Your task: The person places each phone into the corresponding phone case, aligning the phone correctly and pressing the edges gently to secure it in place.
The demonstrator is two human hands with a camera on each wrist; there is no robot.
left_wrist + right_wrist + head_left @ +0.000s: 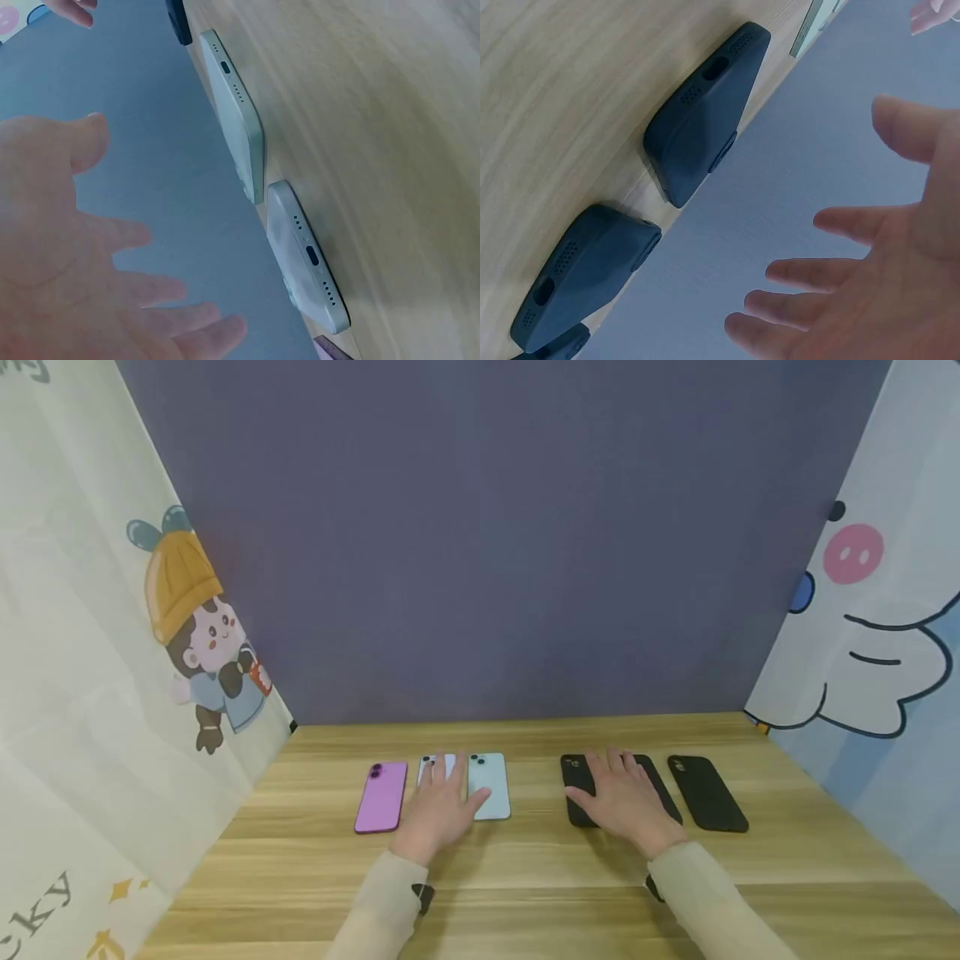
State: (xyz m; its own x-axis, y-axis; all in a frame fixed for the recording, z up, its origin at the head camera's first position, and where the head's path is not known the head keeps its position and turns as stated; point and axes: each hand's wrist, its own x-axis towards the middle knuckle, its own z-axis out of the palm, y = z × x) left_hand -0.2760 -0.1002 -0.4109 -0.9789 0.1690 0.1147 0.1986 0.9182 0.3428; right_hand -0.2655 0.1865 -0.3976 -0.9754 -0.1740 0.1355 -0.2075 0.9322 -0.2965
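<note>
Both hands hover over the row of phones and cases, fingers spread and nothing held. Below my left hand (441, 812) lies a pale lilac-white phone (304, 259), mostly covered by the fingers in the head view. To its right is a mint-green phone (491, 777), and a pink-purple phone (381, 798) lies left of the hand. Under my right hand (624, 795) are two black phone cases, the left case (574, 777) and the middle case (658, 781), both partly hidden. A third black case (707, 795) lies further right. The wrist views show air between each palm and the items.
The items lie on a wood-grain table (525, 902). A dark grey-blue panel (517, 543) rises behind it. Printed curtains hang on both sides, the left curtain (82, 610) with a cartoon child and the right curtain (900, 668) with a pig-nosed figure.
</note>
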